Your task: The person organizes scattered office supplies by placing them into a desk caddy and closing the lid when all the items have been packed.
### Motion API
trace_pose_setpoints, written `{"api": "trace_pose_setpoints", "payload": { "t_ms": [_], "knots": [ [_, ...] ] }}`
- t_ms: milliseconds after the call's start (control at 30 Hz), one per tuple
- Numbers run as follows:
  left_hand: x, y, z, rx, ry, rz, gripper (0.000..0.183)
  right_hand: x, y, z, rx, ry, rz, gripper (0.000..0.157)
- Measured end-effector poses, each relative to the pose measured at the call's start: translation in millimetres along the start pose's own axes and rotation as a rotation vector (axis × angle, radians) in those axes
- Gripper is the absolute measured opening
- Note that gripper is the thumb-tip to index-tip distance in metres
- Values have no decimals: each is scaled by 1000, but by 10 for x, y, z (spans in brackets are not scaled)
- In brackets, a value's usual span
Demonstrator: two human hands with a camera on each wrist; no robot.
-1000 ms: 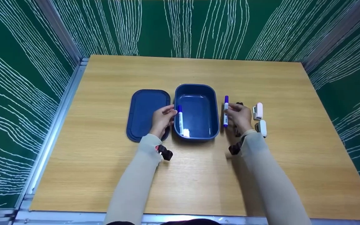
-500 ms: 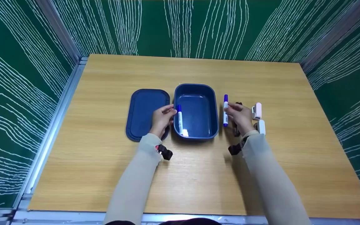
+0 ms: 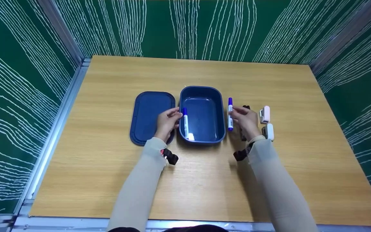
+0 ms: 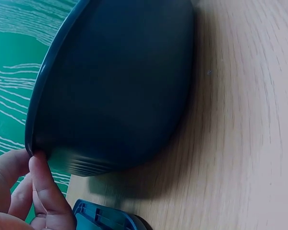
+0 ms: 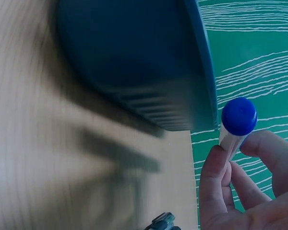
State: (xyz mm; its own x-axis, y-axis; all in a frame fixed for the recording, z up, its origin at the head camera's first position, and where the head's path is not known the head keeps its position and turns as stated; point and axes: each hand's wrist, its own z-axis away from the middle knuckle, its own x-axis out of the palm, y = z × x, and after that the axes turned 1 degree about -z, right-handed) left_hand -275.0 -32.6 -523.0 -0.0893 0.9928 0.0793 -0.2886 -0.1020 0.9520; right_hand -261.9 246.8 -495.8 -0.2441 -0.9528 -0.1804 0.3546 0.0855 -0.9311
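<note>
A dark blue plastic box (image 3: 204, 141) sits in the middle of the wooden table, its long sides pointing away from me. My left hand (image 3: 167, 123) pinches its left rim between thumb and finger, as the left wrist view shows at the box wall (image 4: 115, 86). Inside, along the left wall, lies a white marker (image 3: 185, 124) with a blue cap. My right hand (image 3: 246, 120) pinches another marker (image 3: 230, 124) just right of the box. In the right wrist view that marker's blue end (image 5: 239, 116) is level with the box rim.
Left of the box lies its dark blue lid (image 3: 150, 112), partly under my left hand. Right of my right hand are a pink-white stapler-like item (image 3: 265, 114) and a white one (image 3: 269, 131). A dark object (image 3: 242, 133) is mostly hidden beneath that hand.
My right hand has lifted its marker slightly and shifted it a little left, closer to the box. The left hand and the box have stayed in place.
</note>
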Motion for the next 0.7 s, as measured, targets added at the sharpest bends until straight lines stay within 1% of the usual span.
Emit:
{"api": "trace_pose_setpoints", "payload": {
  "t_ms": [233,300,467,700],
  "knots": [
    [-8,-4,-8,-2,-4,-23,35,66,-45,30,-9,-24,-30,40],
    [-10,-11,-13,0,-4,-28,35,86,-50,38,-12,-30,-59,41],
    [-8,-26,-24,10,-2,-28,35,145,-60,56,-9,-21,-84,40],
    [-2,-20,-24,7,3,-31,35,202,-107,69,8,-31,-18,40]
  ]
}}
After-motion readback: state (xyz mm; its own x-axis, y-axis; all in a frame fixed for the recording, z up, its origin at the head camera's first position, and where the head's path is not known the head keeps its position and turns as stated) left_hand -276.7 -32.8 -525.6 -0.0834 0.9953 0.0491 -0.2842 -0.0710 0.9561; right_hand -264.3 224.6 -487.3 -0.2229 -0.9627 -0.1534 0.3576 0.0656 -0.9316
